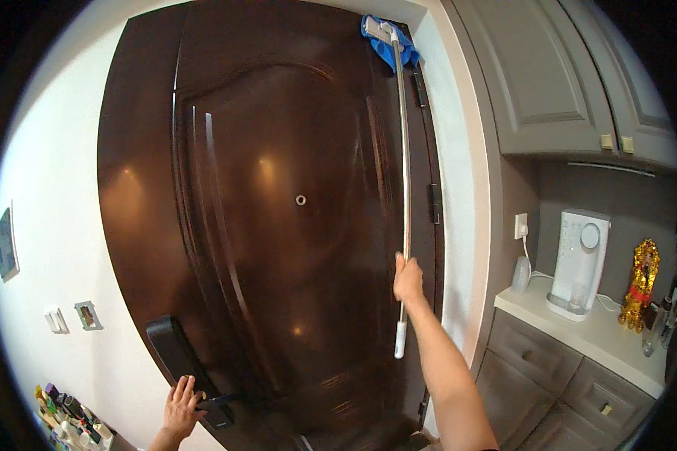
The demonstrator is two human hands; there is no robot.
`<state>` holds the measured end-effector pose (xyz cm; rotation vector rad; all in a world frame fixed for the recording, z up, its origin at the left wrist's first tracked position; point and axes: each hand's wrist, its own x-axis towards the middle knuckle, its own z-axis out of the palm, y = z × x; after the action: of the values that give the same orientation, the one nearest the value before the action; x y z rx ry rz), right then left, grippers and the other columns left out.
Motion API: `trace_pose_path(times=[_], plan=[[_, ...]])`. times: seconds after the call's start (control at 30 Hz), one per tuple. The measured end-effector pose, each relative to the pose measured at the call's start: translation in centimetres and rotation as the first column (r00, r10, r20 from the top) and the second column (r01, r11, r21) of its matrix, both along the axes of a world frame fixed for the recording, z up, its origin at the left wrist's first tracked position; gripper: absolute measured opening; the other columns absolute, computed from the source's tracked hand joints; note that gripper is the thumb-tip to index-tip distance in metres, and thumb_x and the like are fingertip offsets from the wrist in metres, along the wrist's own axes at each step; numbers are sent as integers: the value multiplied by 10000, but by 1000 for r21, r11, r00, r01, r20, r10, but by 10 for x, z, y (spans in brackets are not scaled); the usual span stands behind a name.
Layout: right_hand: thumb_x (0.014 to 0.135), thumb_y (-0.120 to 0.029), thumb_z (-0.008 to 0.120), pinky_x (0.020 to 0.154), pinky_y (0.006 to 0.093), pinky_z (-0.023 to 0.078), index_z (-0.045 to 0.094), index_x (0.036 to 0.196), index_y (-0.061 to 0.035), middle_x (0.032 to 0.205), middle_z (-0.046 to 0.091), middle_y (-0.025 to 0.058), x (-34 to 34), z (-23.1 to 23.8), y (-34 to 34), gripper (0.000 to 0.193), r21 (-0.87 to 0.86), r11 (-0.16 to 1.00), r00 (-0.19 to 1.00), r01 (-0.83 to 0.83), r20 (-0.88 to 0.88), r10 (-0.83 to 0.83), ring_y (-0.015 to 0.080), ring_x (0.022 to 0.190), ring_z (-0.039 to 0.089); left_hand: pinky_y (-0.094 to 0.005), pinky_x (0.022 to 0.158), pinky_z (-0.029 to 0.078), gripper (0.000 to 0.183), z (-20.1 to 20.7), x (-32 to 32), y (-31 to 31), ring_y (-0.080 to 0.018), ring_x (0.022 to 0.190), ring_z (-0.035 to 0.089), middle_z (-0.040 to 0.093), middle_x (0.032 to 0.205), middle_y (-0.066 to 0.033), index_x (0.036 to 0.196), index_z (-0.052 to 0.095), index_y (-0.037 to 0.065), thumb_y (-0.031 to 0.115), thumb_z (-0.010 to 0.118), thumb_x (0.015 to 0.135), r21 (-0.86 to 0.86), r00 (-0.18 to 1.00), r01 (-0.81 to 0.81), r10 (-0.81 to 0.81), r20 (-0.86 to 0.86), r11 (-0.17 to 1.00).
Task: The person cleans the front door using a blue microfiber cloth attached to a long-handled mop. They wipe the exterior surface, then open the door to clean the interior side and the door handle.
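Observation:
My right hand [408, 281] is wrapped around the long metal pole of a flat mop [406, 173], a little above its white grip end. The mop stands almost upright along the right side of a dark brown door [278, 248]. Up at the door's top right corner, its white head carries a blue cloth [408, 54] against the surface. Low on the left, my left hand [180, 410] has its fingers stretched out by the black door lock [174, 349]. Its fingertips lie against the lock beside the door handle [220, 401]; how firmly they touch, I cannot tell.
Grey upper cabinets [549, 83] and a pale counter [594, 331] flank the door on the right. The counter bears a white water dispenser [579, 263] and a gold ornament [641, 286]. At lower left, several bottles [71, 421] crowd together below wall switches [56, 321].

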<state>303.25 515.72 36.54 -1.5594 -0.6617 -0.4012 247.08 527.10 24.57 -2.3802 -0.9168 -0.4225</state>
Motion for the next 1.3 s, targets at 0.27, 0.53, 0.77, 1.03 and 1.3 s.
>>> trace_pose_path(times=[0.27,0.53,0.77,1.03,1.3], plan=[[928,-367,419,595,513,436,459,920,62,730,566,310,-68,-211,-50,432,-149,973,965,-177,-219,142,465,710,566,-462,1033,259,487,-3,-2,-2,-300,1333,222,268,1433,-142,1107,551,116,295,713,684,56,1000,-20,20,-7,998],[931,-346,413,546,498,440,472,914,84,676,557,312,-117,-333,-105,434,-292,936,970,-198,-195,145,468,655,564,-436,1048,238,506,-4,1,-3,-322,1343,189,229,1445,-165,1127,537,120,303,713,689,47,999,-22,25,-44,999],[939,-357,401,616,505,452,465,871,81,752,565,328,-11,-131,-59,448,-127,983,991,-129,-49,123,474,741,569,-432,1048,237,517,-4,1,0,-324,1343,188,225,1447,-163,1134,537,125,312,713,685,66,998,-19,23,-53,998],[939,-373,402,629,492,472,449,895,51,767,574,317,-45,-46,-20,430,-41,959,959,-282,23,283,472,760,569,-424,1054,239,518,-2,5,0,-316,1342,196,231,1447,-154,1133,547,134,302,720,675,72,997,-57,60,-50,996],[916,-370,439,548,499,453,417,1105,132,736,578,312,-125,-310,-60,537,-358,860,931,-364,-164,326,455,684,577,-429,1059,236,475,-2,5,-4,-316,1341,203,234,1446,-154,1147,543,133,274,676,713,18,999,-37,37,-29,999]])
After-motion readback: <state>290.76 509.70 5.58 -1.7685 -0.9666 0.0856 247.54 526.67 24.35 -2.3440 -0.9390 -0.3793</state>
